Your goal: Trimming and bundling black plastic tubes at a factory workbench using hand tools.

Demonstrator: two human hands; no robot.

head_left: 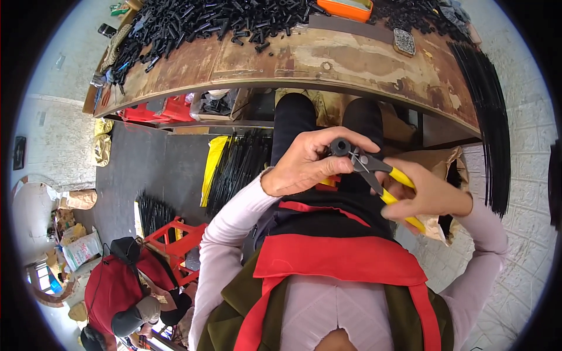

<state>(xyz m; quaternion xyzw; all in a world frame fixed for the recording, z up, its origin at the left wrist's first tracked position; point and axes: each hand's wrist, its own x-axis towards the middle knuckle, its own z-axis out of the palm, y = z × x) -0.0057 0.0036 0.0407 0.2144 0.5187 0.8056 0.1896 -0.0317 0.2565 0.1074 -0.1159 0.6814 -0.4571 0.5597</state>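
Hands meet over the lap, just below the counter (351,58) edge. Left hand (304,164) is curled shut around a small black tube piece (339,146), thumb and fingers pinching it so the round open end faces up toward the camera. Right hand (430,196) is closed around the yellow handles of a pair of cutters (374,172), grip fairly tight, handles near together.

Cutter long axis runs diagonally, from the right hand at lower right up-left to the nose, which sits at the tube piece's right side, touching or just beside it. Whether the blades are already on a bit of the piece cannot be told; the tip is small and partly hidden by the left thumb. Tube piece lies up and left of the right hand, and the left hand is the nearer, holding it.

Above, the rusty-brown counter carries a heap of black tube pieces (211,23) and an orange box (345,9). Bundle of long black rods (486,117) hangs off the right end. Another person in red (123,286) crouches on the floor at lower left, well apart.
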